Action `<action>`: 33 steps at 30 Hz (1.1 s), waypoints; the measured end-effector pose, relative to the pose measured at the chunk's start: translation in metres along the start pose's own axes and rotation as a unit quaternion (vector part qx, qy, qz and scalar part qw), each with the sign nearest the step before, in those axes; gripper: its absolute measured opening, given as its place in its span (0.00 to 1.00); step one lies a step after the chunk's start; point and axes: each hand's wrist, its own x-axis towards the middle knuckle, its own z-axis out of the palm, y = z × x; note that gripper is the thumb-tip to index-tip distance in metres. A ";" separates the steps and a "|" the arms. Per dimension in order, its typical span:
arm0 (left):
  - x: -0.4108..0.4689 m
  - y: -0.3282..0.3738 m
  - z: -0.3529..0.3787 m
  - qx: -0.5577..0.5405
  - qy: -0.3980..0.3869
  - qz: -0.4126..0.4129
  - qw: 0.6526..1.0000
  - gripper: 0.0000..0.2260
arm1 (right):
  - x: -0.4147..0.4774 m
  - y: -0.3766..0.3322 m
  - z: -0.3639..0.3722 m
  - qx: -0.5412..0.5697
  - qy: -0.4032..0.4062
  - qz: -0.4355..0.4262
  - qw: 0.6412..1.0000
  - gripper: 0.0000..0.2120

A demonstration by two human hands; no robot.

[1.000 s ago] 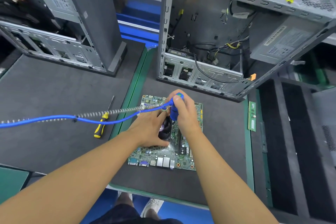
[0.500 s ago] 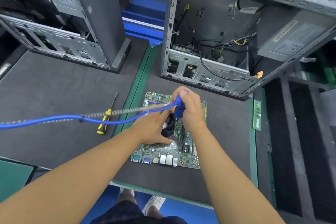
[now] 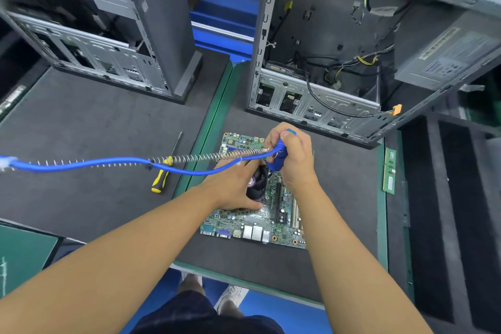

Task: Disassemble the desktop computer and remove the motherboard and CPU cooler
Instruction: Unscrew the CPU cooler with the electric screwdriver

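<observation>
Looking down at the bench, we see the motherboard (image 3: 252, 222) lying flat on a dark mat (image 3: 341, 198), its row of ports toward us, just in front of an open computer case (image 3: 320, 100). The black cooler (image 3: 257, 184) sits on the middle of the board. Our left hand (image 3: 233, 187) is wrapped round the cooler's left side, thumb against its near edge, holding it. Our right hand (image 3: 295, 157) is closed in a fist round a blue power screwdriver (image 3: 276, 164), which stands about upright over the cooler's far right corner. Its tip is hidden, so we cannot tell whether it touches a screw. A blue hose (image 3: 108, 164) runs from the tool away to the left, with a wire spring (image 3: 211, 157) stretched alongside it.

Farther out, a yellow-and-black hand screwdriver (image 3: 161, 179) lies on the neighbouring mat (image 3: 81, 130) to the left, beneath the hose, its blade pointing away from us. A green memory stick (image 3: 389, 171) lies at the right edge of the bench, well apart from the board. The open case holds loose cables and a grey power supply (image 3: 447, 57) at its upper right. A second case (image 3: 108, 62) stands at the far left, its open frame toward us.
</observation>
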 end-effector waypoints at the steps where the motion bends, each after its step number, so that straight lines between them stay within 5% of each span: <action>1: 0.000 0.000 0.001 0.001 0.000 0.001 1.000 0.40 | 0.001 0.000 -0.001 0.006 -0.001 -0.003 1.000 0.10; 33: -0.001 -0.004 0.005 -0.053 0.060 0.029 0.996 0.40 | 0.000 -0.012 0.008 -0.034 -0.037 -0.008 0.999 0.12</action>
